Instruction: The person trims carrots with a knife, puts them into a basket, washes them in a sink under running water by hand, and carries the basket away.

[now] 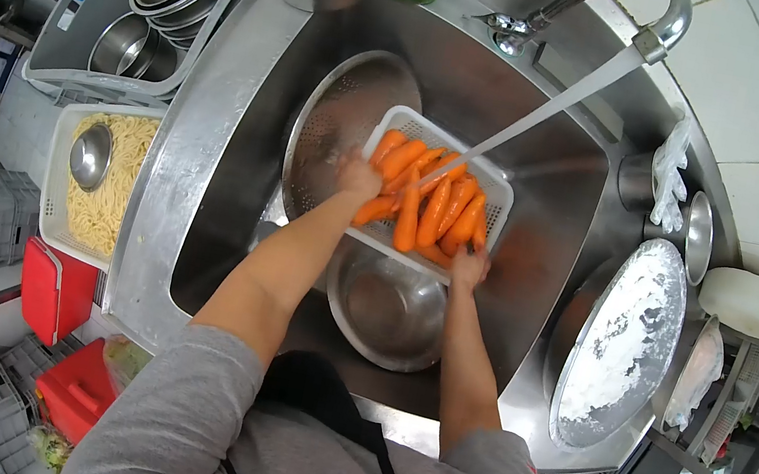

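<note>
A white plastic basket (502, 190) of peeled-looking orange carrots (433, 203) is tilted in the steel sink (535, 275), under a stream of running water (545, 104). My left hand (360, 177) is closed at the basket's left side, its fingers partly blurred. At the lower right corner, my right hand (470, 267) grips the rim, with its fingers partly hidden by the basket and carrots. Behind the basket, on the left, leans a large perforated steel colander (349, 95). A steel bowl (385, 311) lies in the sink just below the basket.
The curved faucet (652, 44) arches over the sink from the back right. A basket of noodles (105, 209) with a small metal bowl (90, 156) stands left. A grey tub (90, 34) holds several steel bowls. On the right is a tray with white powder (623, 343).
</note>
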A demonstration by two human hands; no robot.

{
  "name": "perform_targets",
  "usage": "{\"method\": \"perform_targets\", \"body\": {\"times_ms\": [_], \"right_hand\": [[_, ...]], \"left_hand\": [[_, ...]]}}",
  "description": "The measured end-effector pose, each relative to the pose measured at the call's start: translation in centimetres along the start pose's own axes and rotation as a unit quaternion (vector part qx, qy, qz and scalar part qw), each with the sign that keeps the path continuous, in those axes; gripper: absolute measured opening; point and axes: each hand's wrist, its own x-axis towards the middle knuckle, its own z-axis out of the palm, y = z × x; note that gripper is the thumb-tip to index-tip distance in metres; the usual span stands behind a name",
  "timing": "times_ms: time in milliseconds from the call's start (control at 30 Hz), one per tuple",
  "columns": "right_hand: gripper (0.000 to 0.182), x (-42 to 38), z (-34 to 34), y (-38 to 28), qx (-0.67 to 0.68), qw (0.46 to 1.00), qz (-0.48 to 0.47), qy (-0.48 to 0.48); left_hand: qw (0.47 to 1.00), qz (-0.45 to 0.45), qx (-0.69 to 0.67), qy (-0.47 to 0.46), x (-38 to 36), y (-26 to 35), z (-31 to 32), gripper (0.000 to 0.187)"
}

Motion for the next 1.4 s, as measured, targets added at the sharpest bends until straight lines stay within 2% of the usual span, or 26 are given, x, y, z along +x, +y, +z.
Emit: {"method": "perform_targets", "body": {"times_ms": [33, 100, 200, 333, 367, 400, 467, 500, 600, 700, 800, 833, 900, 1000, 1067, 1167, 1233, 1267, 1400], "right_hand": [[0.054, -0.2, -0.6, 1.5, -0.045, 0.996, 0.076, -0.023], [0.058, -0.7, -1.0, 2.7, -0.044, 0.993, 0.087, -0.065], [0.06, 0.2, -1.1, 2.8, -0.055, 0.99, 0.092, -0.089], [0.057, 3.6, 1.0, 5.0, 0.01, 0.995, 0.073, -0.072], [0.053, 4.7, 1.8, 5.6, 0.101, 0.989, 0.066, -0.082], [0.052, 5.2, 2.1, 5.0, 0.19, 0.961, 0.135, -0.148], [0.052, 5.9, 1.3, 2.5, 0.357, 0.856, 0.259, -0.27], [0.05, 4.3, -0.6, -0.9, 0.369, 0.858, 0.259, -0.247], [0.048, 5.0, 1.8, 1.0, 0.25, 0.939, 0.19, -0.137], [0.046, 1.8, -3.5, -1.5, 0.292, 0.92, 0.179, -0.193], [0.041, -1.0, -4.8, 1.0, 0.394, 0.877, 0.212, -0.174], [0.039, -2.5, -5.9, 0.4, 0.422, 0.866, 0.213, -0.164], [0.035, -5.1, -8.4, -1.0, 0.471, 0.844, 0.212, -0.143], [0.028, -5.8, -11.5, -3.2, 0.514, 0.844, 0.118, -0.093], [0.022, -4.7, -14.1, -5.5, 0.467, 0.878, 0.038, -0.095], [0.02, -2.6, -16.7, -10.2, 0.416, 0.904, -0.066, -0.073], [0.021, -2.3, -18.3, -14.1, 0.378, 0.912, -0.141, -0.075], [0.021, -2.4, -18.7, -16.0, 0.382, 0.907, -0.152, -0.088], [0.02, -4.0, -17.9, -21.4, 0.383, 0.884, -0.217, -0.157]], "left_hand": [[0.996, -0.011, -0.001, -0.085, 0.4, -0.3, -1.1, 0.04], [0.966, -0.034, 0.0, -0.256, 0.9, -0.9, -3.5, 0.043], [0.951, -0.019, 0.058, -0.304, 1.6, -1.0, -4.6, 0.041], [0.956, -0.033, 0.077, -0.282, 2.2, -1.9, -6.2, 0.042], [0.959, -0.038, 0.084, -0.268, 2.5, -1.9, -6.7, 0.043], [0.962, -0.042, 0.092, -0.253, 2.9, -2.0, -7.2, 0.044], [0.965, -0.07, 0.075, -0.239, 4.1, -3.7, -6.0, 0.045], [0.967, -0.082, 0.064, -0.234, 4.9, -4.9, -4.9, 0.046], [0.974, -0.044, 0.112, -0.192, 6.4, -8.0, -2.6, 0.047], [0.975, -0.067, 0.013, -0.211, 4.2, -3.2, -9.7, 0.043], [0.973, 0.053, 0.056, -0.218, 2.1, 0.2, -14.8, 0.04], [0.971, 0.064, 0.019, -0.232, 2.0, 0.6, -15.7, 0.037], [0.973, 0.133, 0.013, -0.187, 1.0, 1.8, -18.5, 0.035], [0.975, 0.181, -0.055, -0.114, -1.1, 2.6, -22.8, 0.029], [0.971, 0.199, -0.122, -0.057, -2.3, 1.2, -24.3, 0.026], [0.962, 0.117, -0.241, -0.053, -4.6, -0.4, -26.4, 0.025], [0.942, 0.133, -0.309, -0.006, -5.2, -1.8, -27.1, 0.025], [0.928, 0.139, -0.344, 0.02, -5.5, -2.5, -27.7, 0.025], [0.93, 0.124, -0.331, 0.097, -7.0, -5.9, -32.4, 0.026]]}}
